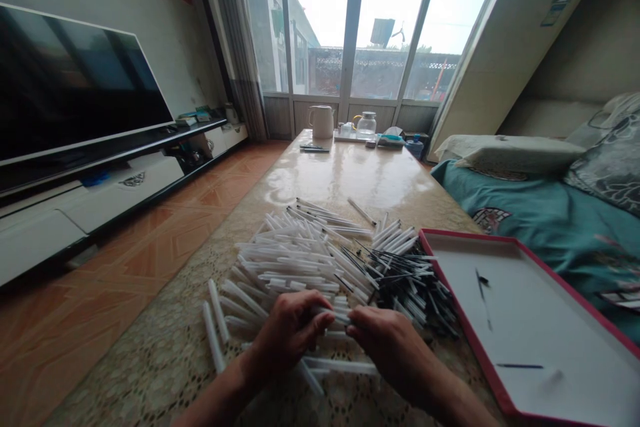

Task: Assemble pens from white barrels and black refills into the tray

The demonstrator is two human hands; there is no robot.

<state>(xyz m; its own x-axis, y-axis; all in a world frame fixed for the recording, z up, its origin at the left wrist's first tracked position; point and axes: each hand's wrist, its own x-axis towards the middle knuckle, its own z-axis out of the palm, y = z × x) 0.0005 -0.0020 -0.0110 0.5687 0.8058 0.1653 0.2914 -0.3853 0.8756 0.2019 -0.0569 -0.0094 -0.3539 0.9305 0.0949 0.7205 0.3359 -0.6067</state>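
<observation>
My left hand [295,325] is closed around one end of a slim white pen barrel [341,316]. At the barrel's other end, my right hand [383,337] pinches with thumb and fingers; any small part between them is hidden. Beyond and around my hands spreads a big heap of white pen barrels [285,260], with several loose ones by my left forearm and below my hands. To the right of the heap lies a pile of thin black refills and black-ended pen parts [415,283]. A few dark-tipped white pens [325,217] lie at the heap's far side.
A shallow red-rimmed box lid [520,244] at the right holds a few thin dark pieces. The patterned table [345,173] runs toward the windows, with a pitcher [321,121] and glass jug [367,125] at its far end. A sofa [530,207] flanks the right side.
</observation>
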